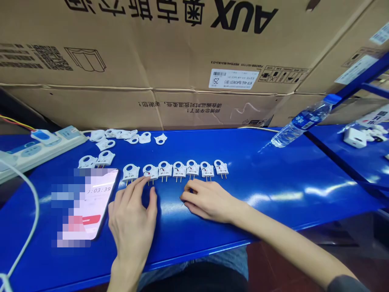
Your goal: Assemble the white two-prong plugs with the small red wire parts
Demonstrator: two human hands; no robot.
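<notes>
A row of several white plug housings (179, 169) lies across the blue table, each with a round hole and metal prongs pointing towards me. My left hand (132, 215) is open, palm down, with thumb and fingers apart. Its fingertips reach the second plug housing (150, 172) from the left; whether they press on it I cannot tell. Below the middle of the row, my right hand (209, 201) is closed in a pinch with its fingers curled. A thin, tiny thing seems to stick out at its fingertips, too small to name. Small red and dark parts show inside some housings.
Left of my left hand lies a phone (94, 202) showing a timer. Behind it are more white pieces (105, 144) and a power strip (39, 152). A water bottle (299, 123) leans at the back right. Large cartons (182, 61) wall off the rear.
</notes>
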